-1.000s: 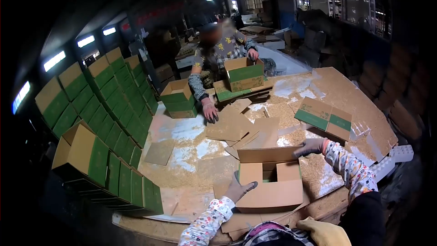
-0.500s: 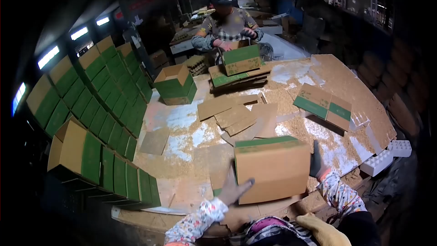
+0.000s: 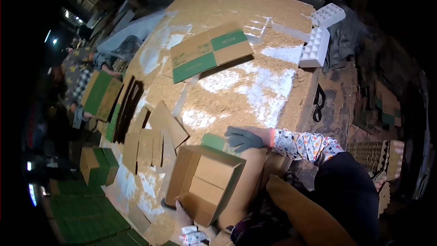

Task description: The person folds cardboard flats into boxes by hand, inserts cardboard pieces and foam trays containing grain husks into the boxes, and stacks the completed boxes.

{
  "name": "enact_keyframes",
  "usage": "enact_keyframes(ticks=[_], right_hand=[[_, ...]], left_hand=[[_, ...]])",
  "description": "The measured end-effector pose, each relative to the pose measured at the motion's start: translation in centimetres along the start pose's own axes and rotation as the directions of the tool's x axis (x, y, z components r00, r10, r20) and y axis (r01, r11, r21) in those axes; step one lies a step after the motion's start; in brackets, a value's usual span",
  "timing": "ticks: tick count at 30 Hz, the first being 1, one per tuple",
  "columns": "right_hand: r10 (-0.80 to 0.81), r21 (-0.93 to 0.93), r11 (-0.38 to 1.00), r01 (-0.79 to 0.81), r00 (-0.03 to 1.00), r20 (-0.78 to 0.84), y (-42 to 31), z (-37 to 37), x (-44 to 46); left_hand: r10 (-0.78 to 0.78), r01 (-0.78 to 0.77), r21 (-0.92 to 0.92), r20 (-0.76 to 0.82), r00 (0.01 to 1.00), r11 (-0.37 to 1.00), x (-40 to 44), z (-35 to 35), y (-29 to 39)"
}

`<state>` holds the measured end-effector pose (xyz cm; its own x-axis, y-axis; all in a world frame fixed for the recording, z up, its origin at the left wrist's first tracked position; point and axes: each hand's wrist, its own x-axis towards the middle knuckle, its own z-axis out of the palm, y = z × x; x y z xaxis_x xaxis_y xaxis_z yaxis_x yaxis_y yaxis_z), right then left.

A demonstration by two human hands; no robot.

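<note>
An open cardboard box [image 3: 211,175] with a bare brown inside sits tilted at the near side of the table. My left hand [image 3: 183,214] grips its lower left wall, the thumb over the rim and dark-gloved fingertips outside. Just beyond the box's upper right corner is my right hand [image 3: 246,139], in a grey glove. Its fingers are stretched out and hold nothing. A green flap [image 3: 213,142] sticks out beside that hand, behind the box. Farther off, a flat folded green-and-brown carton [image 3: 211,52] lies on the table.
Loose cardboard pieces [image 3: 154,143] lie left of the box. A co-worker [image 3: 79,70] handles another green box [image 3: 101,95] by a stack of flattened cartons [image 3: 125,109]. Finished-looking green boxes [image 3: 86,216] stand lower left. White foam trays [image 3: 314,48] and stacked egg trays [image 3: 375,157] are at right.
The view has swung right and tilted. The box has turned so its open inside faces me. My right hand has come off its side, while my left hand now grips its wall.
</note>
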<state>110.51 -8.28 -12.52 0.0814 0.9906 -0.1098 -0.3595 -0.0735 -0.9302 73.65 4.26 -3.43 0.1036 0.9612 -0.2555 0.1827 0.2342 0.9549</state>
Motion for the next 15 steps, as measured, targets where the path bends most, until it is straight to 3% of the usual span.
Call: enact_keyframes(ticks=[1, 2, 3, 4, 5, 6, 7, 8, 9, 10, 11, 14, 15], right_hand=[[0.159, 0.197, 0.973, -0.116, 0.964, -0.214, -0.2, -2.8, -0.4], [0.143, -0.040, 0.982, -0.185, 0.865, -0.480, 0.6, -7.9, -0.2], [0.014, -0.080, 0.990, -0.118, 0.637, -0.770, 2.1, -12.7, -0.2], [-0.219, -0.307, 0.922, -0.235, 0.336, -0.916, 3.5, -18.7, -0.5], [-0.212, -0.247, 0.959, -0.136, 0.228, -0.950, 6.2, -26.7, -0.5], [-0.277, -0.306, 0.911, -0.278, 0.140, -0.951, 0.0, -26.6, -0.7], [-0.417, -0.424, 0.887, -0.184, 0.078, -0.906, 1.3, -32.3, 0.2], [-0.519, -0.530, 0.824, -0.202, 0.107, -0.848, -0.1, -35.0, 1.4], [-0.511, -0.530, 0.826, -0.190, 0.141, -0.848, -1.7, -37.1, 3.2], [-0.422, -0.459, 0.861, -0.220, 0.195, -0.885, -2.2, -40.1, 5.2], [-0.248, -0.349, 0.901, -0.256, 0.355, -0.901, -3.5, -43.0, 7.1], [-0.262, -0.288, 0.933, -0.216, 0.140, -0.955, -3.6, -44.9, 14.3], [-0.255, -0.265, 0.943, -0.200, 0.074, -0.964, -3.2, -44.7, 17.1]], left_hand=[[0.015, -0.010, 0.112, -0.047, 0.999, 0.994, 0.8, -1.2, -1.4], [0.040, -0.015, 0.228, -0.105, 0.994, 0.974, 0.8, -2.6, -2.5], [0.039, 0.004, 0.305, -0.136, 0.990, 0.953, 0.6, -4.0, -3.7], [0.046, 0.021, 0.380, -0.167, 0.985, 0.925, 0.5, -4.2, -3.9], [0.082, 0.030, 0.569, -0.170, 0.982, 0.822, -0.1, -2.5, -2.2], [0.121, 0.039, 0.727, -0.166, 0.979, 0.686, -1.2, 0.1, 0.7], [0.157, 0.050, 0.851, -0.154, 0.975, 0.523, -1.4, 2.0, 2.2], [0.148, 0.036, 0.832, -0.142, 0.979, 0.553, -0.7, 1.7, 1.7], [0.140, 0.020, 0.812, -0.125, 0.982, 0.584, 0.0, 0.1, 0.5], [0.134, 0.003, 0.790, -0.108, 0.985, 0.614, 0.6, -0.7, -0.3], [0.112, 0.023, 0.788, -0.116, 0.987, 0.615, 0.5, -0.3, -0.1], [0.026, 0.131, 0.773, -0.187, 0.982, 0.621, 0.2, 1.3, 1.2], [0.099, 0.048, 0.799, -0.134, 0.986, 0.599, 0.1, 0.0, 0.0]])
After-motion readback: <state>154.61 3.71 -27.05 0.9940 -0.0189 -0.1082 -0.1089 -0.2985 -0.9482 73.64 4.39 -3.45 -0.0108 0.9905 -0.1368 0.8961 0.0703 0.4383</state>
